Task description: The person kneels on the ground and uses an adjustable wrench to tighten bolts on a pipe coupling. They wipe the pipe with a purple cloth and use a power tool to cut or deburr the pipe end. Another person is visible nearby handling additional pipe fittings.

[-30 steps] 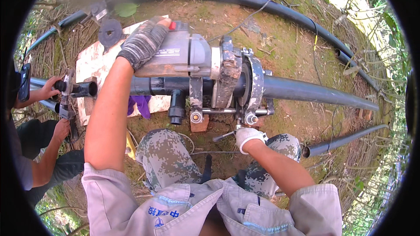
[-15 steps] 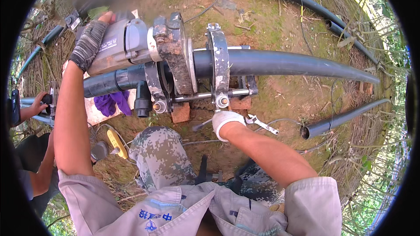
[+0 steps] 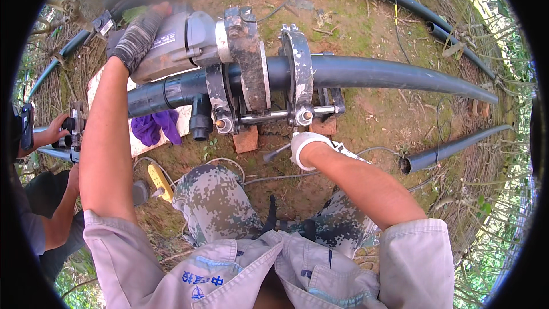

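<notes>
A grey electric pipe facer sits across a black pipe, its disc head between two scuffed ring clamps. My left hand, in a dark striped glove, curls over the top of the facer's body. Below the right ring clamp, my right hand wears a white glove and is closed round a metal rod whose dark end sticks out to the left. A wrench shows partly behind that hand. At the left, the pipe joins a black tee fitting.
Bricks lie beneath the clamp frame. A purple cloth rests on a pale board, near a yellow power strip and loose cables. Further pipes lie at the far side and right. Another person's hand holds a part at far left.
The whole view has shifted, so the facer and clamps appear further right and higher. Both hands keep their holds. My right hand now covers more of the wrench.
</notes>
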`<state>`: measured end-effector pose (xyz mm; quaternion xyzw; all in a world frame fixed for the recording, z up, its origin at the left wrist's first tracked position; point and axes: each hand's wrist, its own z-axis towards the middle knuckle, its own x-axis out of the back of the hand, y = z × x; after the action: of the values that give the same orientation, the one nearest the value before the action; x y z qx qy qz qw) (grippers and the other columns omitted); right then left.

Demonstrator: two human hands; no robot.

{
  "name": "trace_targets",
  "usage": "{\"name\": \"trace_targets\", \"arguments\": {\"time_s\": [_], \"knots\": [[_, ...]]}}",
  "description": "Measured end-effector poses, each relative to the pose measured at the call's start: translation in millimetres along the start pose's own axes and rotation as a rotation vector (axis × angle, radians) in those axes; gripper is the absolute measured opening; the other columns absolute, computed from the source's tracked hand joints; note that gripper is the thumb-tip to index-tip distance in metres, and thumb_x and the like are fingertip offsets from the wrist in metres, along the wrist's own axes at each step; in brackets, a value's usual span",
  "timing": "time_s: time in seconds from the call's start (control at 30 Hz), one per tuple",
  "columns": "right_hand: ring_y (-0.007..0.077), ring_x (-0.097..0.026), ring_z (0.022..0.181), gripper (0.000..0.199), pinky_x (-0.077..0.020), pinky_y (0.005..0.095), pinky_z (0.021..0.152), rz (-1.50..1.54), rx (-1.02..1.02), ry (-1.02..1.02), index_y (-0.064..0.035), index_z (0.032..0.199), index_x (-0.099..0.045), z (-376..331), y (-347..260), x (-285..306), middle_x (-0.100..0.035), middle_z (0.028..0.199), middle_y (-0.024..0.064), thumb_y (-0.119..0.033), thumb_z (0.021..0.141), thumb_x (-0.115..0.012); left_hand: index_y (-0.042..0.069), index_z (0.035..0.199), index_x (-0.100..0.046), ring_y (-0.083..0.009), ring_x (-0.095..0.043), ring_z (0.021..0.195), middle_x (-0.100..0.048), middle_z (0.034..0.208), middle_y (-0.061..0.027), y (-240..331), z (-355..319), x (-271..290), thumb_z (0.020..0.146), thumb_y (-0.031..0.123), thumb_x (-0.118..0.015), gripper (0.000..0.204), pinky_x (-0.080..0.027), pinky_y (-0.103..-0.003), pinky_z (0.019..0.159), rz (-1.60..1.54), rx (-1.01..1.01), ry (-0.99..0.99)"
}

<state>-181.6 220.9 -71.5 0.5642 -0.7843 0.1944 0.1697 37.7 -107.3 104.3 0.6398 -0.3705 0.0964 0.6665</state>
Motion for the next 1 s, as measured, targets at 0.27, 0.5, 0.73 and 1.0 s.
{"name": "trace_targets", "arguments": {"time_s": [0.27,0.5,0.73,1.0], "knots": [[0.0371,-0.068,0.107,0.029,-0.0552,0.0440,0.088,0.003,0.096,0.031,0.0004,0.109,-0.073,-15,5,6,-0.070,0.114,0.0230,-0.014,0.088,-0.060,0.010,0.120,-0.068,-0.0143,-0.059,0.096,-0.066,0.109,-0.0042,-11,14,3,0.093,0.059,-0.057,0.057,-0.044,-0.028,0.092,0.324,-0.169,-0.015],[0.0378,-0.069,0.100,0.030,-0.0555,0.0438,0.086,0.068,0.123,0.067,0.0026,0.103,-0.072,-16,18,7,-0.071,0.103,0.0256,-0.020,0.086,-0.063,0.017,0.117,-0.070,-0.0121,-0.058,0.097,-0.066,0.107,-0.0023,-19,16,6,0.093,0.059,-0.057,0.050,-0.043,-0.029,0.094,0.161,-0.060,0.022],[0.0397,-0.068,0.101,0.033,-0.0537,0.0453,0.089,0.076,0.181,0.102,0.0030,0.106,-0.067,-2,34,-3,-0.070,0.105,0.0261,-0.020,0.082,-0.063,0.013,0.128,-0.067,-0.0151,-0.063,0.102,-0.068,0.116,-0.0072,-30,25,11,0.086,0.062,-0.064,0.064,-0.048,-0.031,0.094,0.099,-0.042,0.034],[0.0406,-0.068,0.097,0.030,-0.0532,0.0467,0.086,0.090,0.261,0.174,0.0027,0.098,-0.065,2,48,-10,-0.070,0.097,0.0266,-0.021,0.079,-0.064,0.007,0.125,-0.067,-0.0161,-0.067,0.089,-0.070,0.107,-0.0106,-23,21,12,0.081,0.063,-0.070,0.072,-0.053,-0.030,0.084,0.032,0.057,0.073]]}}
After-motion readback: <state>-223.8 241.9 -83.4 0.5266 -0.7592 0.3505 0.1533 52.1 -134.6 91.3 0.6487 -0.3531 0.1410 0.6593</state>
